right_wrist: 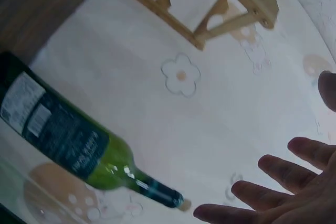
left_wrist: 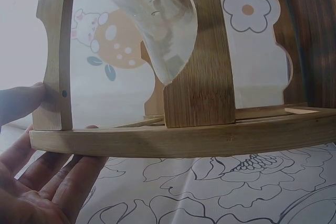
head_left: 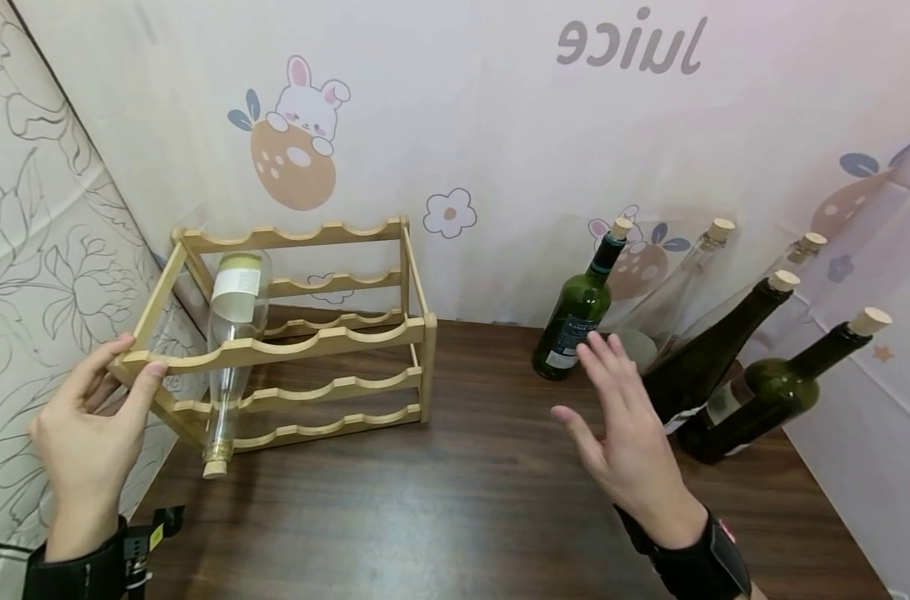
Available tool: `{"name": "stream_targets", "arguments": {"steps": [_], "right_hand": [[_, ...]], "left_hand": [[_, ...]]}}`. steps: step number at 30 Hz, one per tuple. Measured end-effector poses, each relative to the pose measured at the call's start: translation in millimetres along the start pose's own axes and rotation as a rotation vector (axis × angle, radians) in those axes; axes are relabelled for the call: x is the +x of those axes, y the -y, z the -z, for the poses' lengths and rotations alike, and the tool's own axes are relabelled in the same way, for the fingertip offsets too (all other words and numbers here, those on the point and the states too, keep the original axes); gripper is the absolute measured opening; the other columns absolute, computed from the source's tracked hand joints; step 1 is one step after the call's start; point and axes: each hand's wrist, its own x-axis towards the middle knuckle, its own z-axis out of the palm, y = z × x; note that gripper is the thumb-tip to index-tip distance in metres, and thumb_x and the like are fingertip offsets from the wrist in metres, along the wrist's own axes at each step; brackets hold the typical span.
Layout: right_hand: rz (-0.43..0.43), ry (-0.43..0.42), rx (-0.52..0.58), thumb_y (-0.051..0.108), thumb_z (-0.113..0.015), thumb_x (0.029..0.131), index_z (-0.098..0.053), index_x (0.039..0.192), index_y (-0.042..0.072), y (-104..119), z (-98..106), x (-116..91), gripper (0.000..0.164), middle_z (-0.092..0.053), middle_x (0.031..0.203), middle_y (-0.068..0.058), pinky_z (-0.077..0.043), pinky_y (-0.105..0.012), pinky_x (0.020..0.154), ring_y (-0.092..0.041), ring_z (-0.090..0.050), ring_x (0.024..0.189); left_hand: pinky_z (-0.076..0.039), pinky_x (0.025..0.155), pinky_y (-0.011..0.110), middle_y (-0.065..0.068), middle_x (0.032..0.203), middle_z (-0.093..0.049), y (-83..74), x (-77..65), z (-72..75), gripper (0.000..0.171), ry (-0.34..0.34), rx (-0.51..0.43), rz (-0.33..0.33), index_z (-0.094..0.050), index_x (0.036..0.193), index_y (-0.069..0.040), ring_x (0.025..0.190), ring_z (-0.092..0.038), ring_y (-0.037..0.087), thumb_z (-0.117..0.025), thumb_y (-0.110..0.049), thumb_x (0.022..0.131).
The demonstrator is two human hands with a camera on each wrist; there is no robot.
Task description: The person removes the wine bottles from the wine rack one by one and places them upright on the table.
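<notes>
My left hand (head_left: pixel 95 408) grips the near left corner of a wooden wine rack (head_left: pixel 365 340), thumb on the front top rail and fingers around the outside. In the rack's top tier lies a clear corked glass bottle (head_left: pixel 233 321), its neck pointing towards me. To the right, my right hand (head_left: pixel 631 442) hovers with fingers spread and holds nothing. Just beyond its fingertips stands a green wine bottle (head_left: pixel 581 304) with a dark label and a cork. The right wrist view shows the same wine bottle (right_wrist: pixel 79 129) apart from the fingers.
Right of the green bottle stand a clear bottle (head_left: pixel 680 279), another clear one (head_left: pixel 796 254) partly hidden, a dark bottle (head_left: pixel 713 354) and an olive-green bottle (head_left: pixel 781 396), all corked. A brown wooden table (head_left: pixel 395 517) carries everything. Printed cloth (head_left: pixel 455 108) hangs behind and at both sides.
</notes>
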Motion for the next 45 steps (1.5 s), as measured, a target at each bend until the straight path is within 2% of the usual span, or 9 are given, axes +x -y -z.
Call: {"name": "stream_targets", "arguments": {"steps": [3,6,16,20,27,32,35,39,45], "right_hand": [[0.018,0.062,0.009,0.059,-0.045,0.107,-0.042,0.161,0.006,2,-5,-4,0.076,-0.039,0.169,-0.018,-0.014,-0.033,0.14,-0.029,-0.023,0.165],[0.042,0.093,0.016,0.057,-0.044,0.108,-0.04,0.162,0.008,4,-10,-5,0.073,-0.037,0.17,-0.017,-0.014,-0.039,0.141,-0.03,-0.022,0.165],[0.106,0.181,0.004,0.059,-0.04,0.109,-0.039,0.164,0.014,18,-38,-8,0.071,-0.041,0.169,-0.013,-0.018,-0.048,0.139,-0.036,-0.03,0.161],[0.176,0.214,0.016,0.057,-0.041,0.11,-0.041,0.163,0.012,29,-54,-5,0.069,-0.042,0.168,-0.015,-0.027,-0.056,0.134,-0.038,-0.032,0.16],[0.343,0.257,0.044,0.054,-0.039,0.112,-0.046,0.159,0.008,56,-84,-1,0.066,-0.043,0.166,-0.017,-0.029,-0.056,0.132,-0.04,-0.035,0.158],[0.463,0.315,0.055,0.057,-0.033,0.112,-0.043,0.161,0.011,81,-106,5,0.067,-0.038,0.17,-0.014,-0.04,-0.066,0.124,-0.043,-0.033,0.158],[0.509,0.35,0.044,0.056,-0.044,0.11,-0.038,0.164,0.014,95,-118,10,0.069,-0.032,0.173,-0.012,-0.039,-0.064,0.126,-0.04,-0.029,0.161],[0.561,0.381,0.001,0.057,-0.063,0.101,-0.032,0.167,0.015,112,-132,19,0.085,-0.026,0.176,-0.011,-0.033,-0.061,0.131,-0.039,-0.026,0.162],[0.61,0.413,-0.033,0.057,-0.061,0.102,-0.034,0.166,0.017,139,-150,36,0.081,-0.027,0.176,-0.01,-0.025,-0.058,0.136,-0.036,-0.019,0.165]], "left_hand": [[-0.051,0.081,-0.003,-0.021,0.119,-0.074,0.4,-0.1,1.5,0.043,-0.002,0.01,-0.014,-0.077,0.128,-0.017,0.09,-0.059,-0.031,-0.089,-0.013,0.087],[-0.051,0.08,-0.003,-0.029,0.117,-0.072,0.5,-0.4,2.5,0.043,-0.003,0.008,-0.017,-0.078,0.128,-0.016,0.09,-0.059,-0.031,-0.089,-0.013,0.087],[-0.051,0.081,-0.003,-0.026,0.12,-0.073,1.0,-0.4,2.6,0.043,-0.003,-0.009,0.013,-0.077,0.128,-0.015,0.093,-0.06,-0.03,-0.089,-0.013,0.087],[-0.051,0.081,-0.003,-0.025,0.121,-0.073,0.8,-0.5,3.2,0.042,-0.004,-0.01,0.015,-0.077,0.128,-0.015,0.093,-0.06,-0.03,-0.089,-0.013,0.087],[-0.051,0.081,-0.002,-0.028,0.118,-0.073,0.8,-1.1,3.5,0.042,0.0,-0.01,0.002,-0.077,0.128,-0.015,0.094,-0.059,-0.03,-0.088,-0.013,0.087],[-0.052,0.081,-0.002,-0.02,0.124,-0.074,0.0,-0.1,2.6,0.042,0.003,-0.018,0.018,-0.077,0.128,-0.015,0.093,-0.06,-0.03,-0.088,-0.014,0.088],[-0.052,0.081,-0.001,-0.016,0.128,-0.074,-0.5,0.7,1.6,0.042,0.005,-0.029,0.025,-0.077,0.128,-0.013,0.093,-0.061,-0.029,-0.088,-0.013,0.088],[-0.053,0.081,-0.001,-0.016,0.128,-0.074,-0.4,0.7,0.5,0.041,0.009,-0.04,0.029,-0.077,0.128,-0.013,0.093,-0.061,-0.028,-0.088,-0.012,0.088],[-0.052,0.081,-0.001,-0.016,0.128,-0.074,-0.5,0.0,-1.4,0.042,0.008,-0.037,0.028,-0.077,0.128,-0.013,0.094,-0.061,-0.029,-0.088,-0.014,0.088]]}}
